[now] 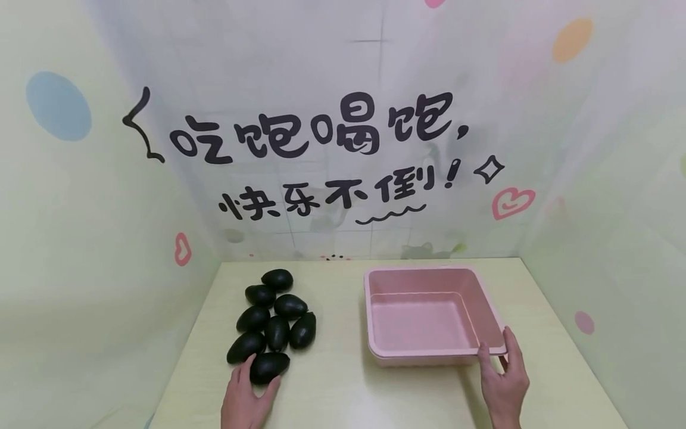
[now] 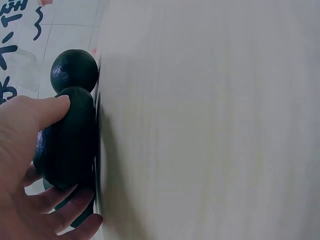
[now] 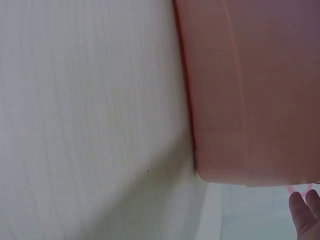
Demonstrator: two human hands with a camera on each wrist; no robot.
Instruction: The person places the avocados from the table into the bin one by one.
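Several dark green, smooth avocados [image 1: 277, 332] lie grouped on the left of the table. My left hand [image 1: 246, 396] grips the nearest avocado [image 1: 270, 367], thumb at one end and fingers at the other. In the left wrist view, the thumb lies on this avocado [image 2: 70, 140] and the fingers bend around its lower end; another avocado [image 2: 75, 70] shows behind it. On the right, a pink plastic basin [image 1: 429, 353] rests on the table. My right hand [image 1: 504, 381] holds its near right corner between thumb and fingers. Only some fingertips [image 3: 302, 212] show in the right wrist view, below the basin [image 3: 260, 100].
The pale wood-grain table [image 1: 337, 387] ends at a back wall covering [image 1: 343, 238] with black lettering. Similar pale sheets stand along the left and right sides. Bare tabletop lies between the avocados and the basin.
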